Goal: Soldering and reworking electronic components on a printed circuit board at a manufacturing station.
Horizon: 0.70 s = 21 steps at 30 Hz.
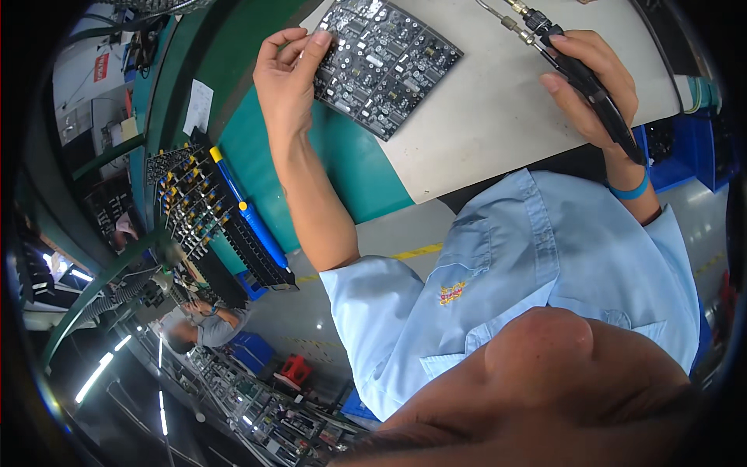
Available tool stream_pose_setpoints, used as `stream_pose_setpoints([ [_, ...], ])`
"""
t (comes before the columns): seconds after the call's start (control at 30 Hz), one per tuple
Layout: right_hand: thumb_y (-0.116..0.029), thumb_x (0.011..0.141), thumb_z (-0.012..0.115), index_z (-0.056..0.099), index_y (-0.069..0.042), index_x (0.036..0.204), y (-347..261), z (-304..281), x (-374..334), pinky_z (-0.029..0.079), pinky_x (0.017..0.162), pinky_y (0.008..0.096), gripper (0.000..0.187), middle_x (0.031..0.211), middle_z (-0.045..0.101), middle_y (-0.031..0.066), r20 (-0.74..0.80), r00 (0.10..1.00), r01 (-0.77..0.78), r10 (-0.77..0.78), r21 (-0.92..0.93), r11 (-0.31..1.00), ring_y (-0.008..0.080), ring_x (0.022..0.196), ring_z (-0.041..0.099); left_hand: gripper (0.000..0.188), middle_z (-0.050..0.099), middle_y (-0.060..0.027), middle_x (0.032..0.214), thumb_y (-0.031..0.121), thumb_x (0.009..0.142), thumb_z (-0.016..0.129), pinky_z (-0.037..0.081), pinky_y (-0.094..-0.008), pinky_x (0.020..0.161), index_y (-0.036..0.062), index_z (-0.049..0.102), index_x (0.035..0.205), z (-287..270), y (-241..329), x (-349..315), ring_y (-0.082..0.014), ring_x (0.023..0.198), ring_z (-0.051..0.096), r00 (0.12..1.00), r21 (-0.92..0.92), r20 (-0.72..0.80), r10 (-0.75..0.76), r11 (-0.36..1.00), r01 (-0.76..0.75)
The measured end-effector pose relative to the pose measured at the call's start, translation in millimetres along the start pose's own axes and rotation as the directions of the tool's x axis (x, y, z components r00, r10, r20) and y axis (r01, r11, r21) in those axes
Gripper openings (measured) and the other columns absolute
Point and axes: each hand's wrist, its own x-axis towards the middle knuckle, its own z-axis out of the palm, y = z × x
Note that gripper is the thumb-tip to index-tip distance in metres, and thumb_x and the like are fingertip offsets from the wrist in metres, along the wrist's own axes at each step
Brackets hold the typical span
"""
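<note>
My left hand [289, 78] grips the left edge of a dark printed circuit board panel [381, 66], thumb on its upper face and fingers curled. The panel is crowded with small parts and lies tilted over the pale mat [482, 101]. To the right, my right hand [595, 82] is wrapped round a black-handled tool [587, 86] with metal fittings and a thin metal tube at its far end. That tube points up and left, apart from the panel. A blue band [629, 189] circles my right wrist.
A black rack [253, 245] on the left holds several boards [191, 194] with yellow and blue parts. Beside them lies a blue-and-yellow pen-shaped tool [249, 210]. Blue bins [677, 159] stand at right. Another person [222, 327] sits farther off at lower left.
</note>
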Motion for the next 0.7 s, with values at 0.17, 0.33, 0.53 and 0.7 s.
stream_pose_setpoints([
  [0.17, 0.005, 0.074, 0.071, 0.062, 0.005, 0.115, 0, -1, 0, 0.049, 0.076, 0.0299, 0.042, 0.106, 0.063, 0.0185, 0.037, 0.999, 0.004, -0.004, -0.005, 1.0, 0.0254, 0.085, 0.06, 0.029, 0.07, -0.012, 0.091, 0.005, 0.086, 0.073, 0.052, -0.0202, 0.07, -0.0011, 0.058, 0.11, -6, -5, 5, -0.0138, 0.078, 0.067, 0.996, -0.294, 0.053, -0.069, 0.952, 0.082],
  [0.33, 0.006, 0.074, 0.07, 0.062, 0.005, 0.115, 1, 2, 1, 0.049, 0.077, 0.0305, 0.043, 0.106, 0.063, 0.0187, 0.037, 0.999, 0.022, -0.022, 0.009, 1.0, 0.0263, 0.086, 0.06, 0.026, 0.07, -0.0113, 0.095, 0.007, 0.09, 0.068, 0.053, -0.0222, 0.073, -0.0014, 0.06, 0.112, -7, -12, 5, -0.0135, 0.08, 0.067, 0.994, -0.356, 0.067, -0.084, 0.929, 0.102],
  [0.53, 0.007, 0.073, 0.07, 0.06, 0.005, 0.117, -10, -6, 0, 0.049, 0.079, 0.0312, 0.045, 0.109, 0.062, 0.0184, 0.117, 0.991, -0.091, 0.07, 0.179, 0.98, 0.027, 0.089, 0.06, 0.026, 0.069, -0.0111, 0.098, 0.01, 0.091, 0.067, 0.054, -0.0242, 0.074, -0.0013, 0.06, 0.113, 9, -19, 5, -0.0142, 0.081, 0.066, 0.986, -0.403, -0.12, -0.112, 0.914, 0.054],
  [0.7, 0.008, 0.074, 0.07, 0.063, 0.003, 0.117, -19, -1, -7, 0.05, 0.077, 0.0272, 0.044, 0.105, 0.065, 0.0153, 0.15, 0.983, -0.14, 0.106, 0.236, 0.962, 0.0223, 0.086, 0.063, 0.028, 0.067, -0.0107, 0.1, 0.015, 0.091, 0.068, 0.053, -0.0228, 0.072, -0.0014, 0.059, 0.113, 15, -19, 3, -0.014, 0.081, 0.065, 0.978, -0.316, -0.168, -0.127, 0.946, 0.069],
])
